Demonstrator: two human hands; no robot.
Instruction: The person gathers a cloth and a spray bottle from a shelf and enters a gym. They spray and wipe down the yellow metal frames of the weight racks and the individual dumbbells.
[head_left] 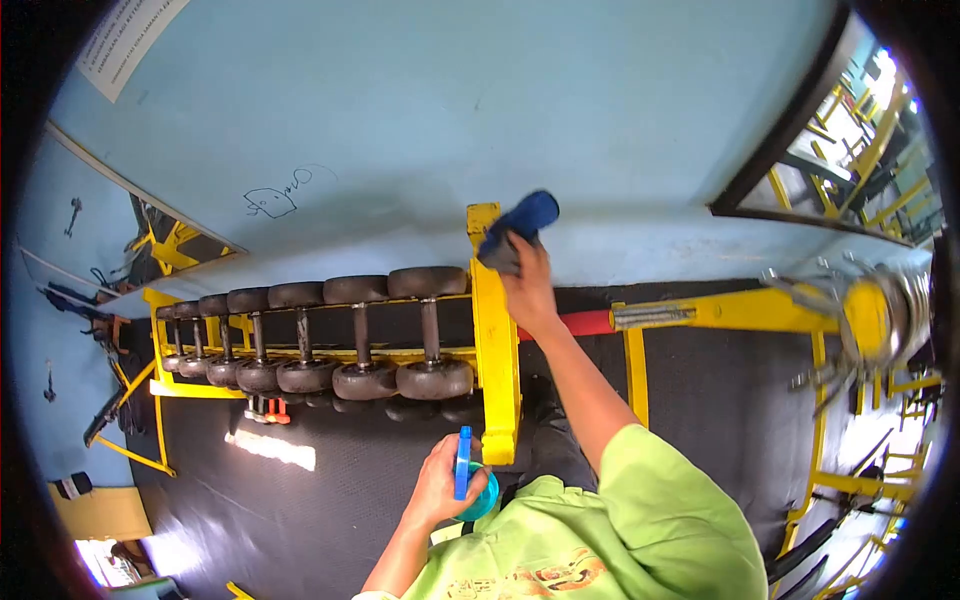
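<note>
Yellow steel of the dumbbell rack (497,350) runs below the right hand (527,285), whose fingers close round a blue cloth (518,228) pressed at the post's top end; wiping looks barely begun, the dumbbells (362,340) untouched. Lower, the left hand (440,485) wraps fully round a blue spray bottle (470,480).

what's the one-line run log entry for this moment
right hand: presses blue cloth on yellow rack post | left hand: holds blue spray bottle | dumbbells on rack
</note>
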